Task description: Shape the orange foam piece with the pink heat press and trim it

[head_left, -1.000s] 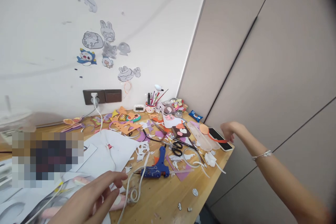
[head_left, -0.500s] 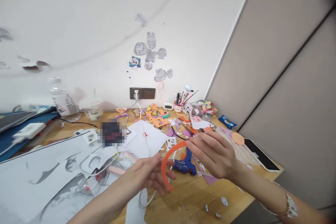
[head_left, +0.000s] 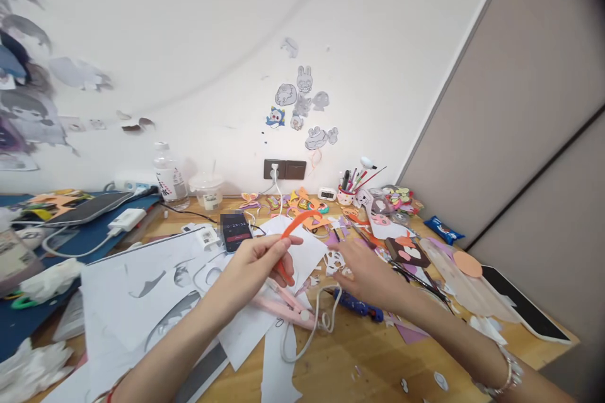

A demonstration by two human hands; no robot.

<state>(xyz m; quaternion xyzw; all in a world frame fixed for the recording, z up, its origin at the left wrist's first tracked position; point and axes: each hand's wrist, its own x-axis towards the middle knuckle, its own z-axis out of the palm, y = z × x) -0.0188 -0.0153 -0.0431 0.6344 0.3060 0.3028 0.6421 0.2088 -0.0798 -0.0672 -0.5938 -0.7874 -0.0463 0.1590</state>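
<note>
My left hand [head_left: 255,261] is closed on a curved orange paper strip [head_left: 295,225], held up over white paper sheets [head_left: 151,289]. My right hand [head_left: 366,274] reaches down, palm down and fingers spread loosely, just above the blue glue gun [head_left: 359,307] and near a white paper cut-out [head_left: 334,259]. It holds nothing that I can see. A pink tool [head_left: 288,302] with a white cord [head_left: 314,327] lies under my hands.
The wooden desk [head_left: 368,359] is littered with coloured paper scraps, scissors [head_left: 416,274], a pen cup [head_left: 346,194], a small clock [head_left: 327,193] and a phone [head_left: 529,302] at the right edge. A bottle [head_left: 167,179], a plastic cup [head_left: 207,190] and a tablet [head_left: 89,206] stand left. Stickers cover the wall.
The orange strip has passed fully into my left hand, which lifted it. My right hand let go and dropped toward the glue gun. The view swung left.
</note>
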